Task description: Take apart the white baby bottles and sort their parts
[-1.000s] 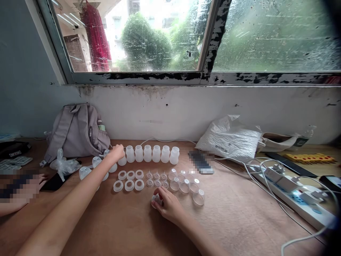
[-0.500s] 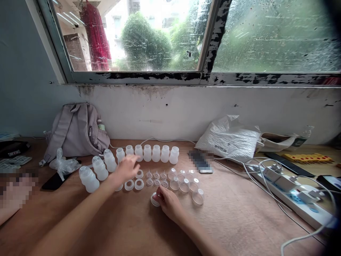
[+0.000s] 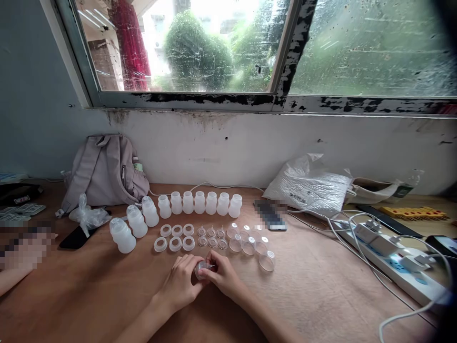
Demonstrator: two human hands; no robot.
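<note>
Above the near part of the table, my left hand (image 3: 182,283) and my right hand (image 3: 224,276) come together. My left fingers curl round a translucent bottle collar ring (image 3: 200,269), partly hidden. A clear bottle nipple (image 3: 210,266) points from it towards my right hand, whose thumb and fingers pinch it. Just beyond lie several loose collar rings (image 3: 175,244), several clear nipples (image 3: 212,242) and several clear dome caps (image 3: 267,261). Behind them stands a row of open frosted baby bottles (image 3: 199,203). Three capped bottles (image 3: 122,236) stand to the left.
A grey backpack (image 3: 107,171) and a knotted plastic bag (image 3: 87,215) are at the back left. To the right are a phone (image 3: 271,216), a silver mailer bag (image 3: 310,188) and a power strip (image 3: 392,259) with trailing cables. Another person's arm (image 3: 17,278) rests at the left edge.
My left hand has drawn back from the bottle row to meet my right hand, closing round the collar ring. The previously covered rings now show fully.
</note>
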